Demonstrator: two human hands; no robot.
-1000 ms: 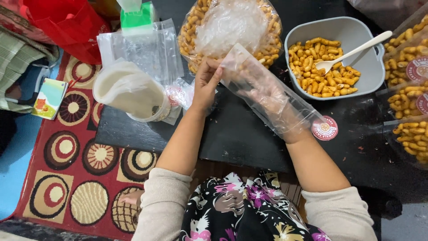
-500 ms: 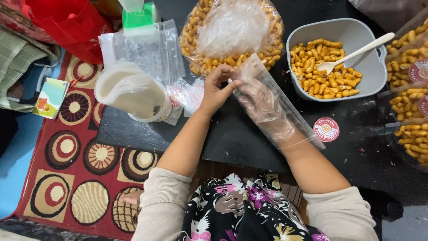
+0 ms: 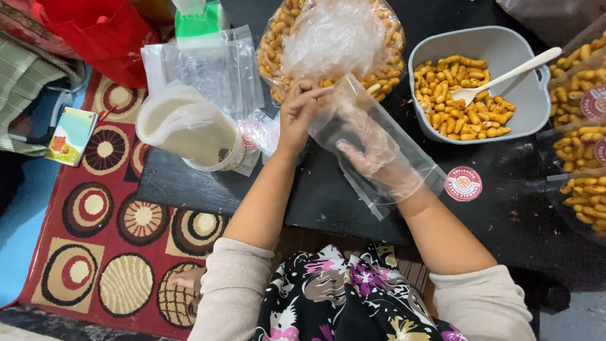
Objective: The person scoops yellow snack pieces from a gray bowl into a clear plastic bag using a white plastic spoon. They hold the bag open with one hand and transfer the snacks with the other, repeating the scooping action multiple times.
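Right hand [image 3: 372, 155] sat spread inside clear plastic bag [image 3: 379, 151], left hand [image 3: 297, 113] pinched bag's upper corner, grey snack bowl [image 3: 505, 47] beside

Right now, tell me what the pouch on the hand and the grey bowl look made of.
Pouch: thin clear plastic film, glossy and crinkled; the right hand shows through it, the left hand pinches its mouth.
Bowl: probably matte moulded plastic, smooth, evenly grey, with rounded corners.
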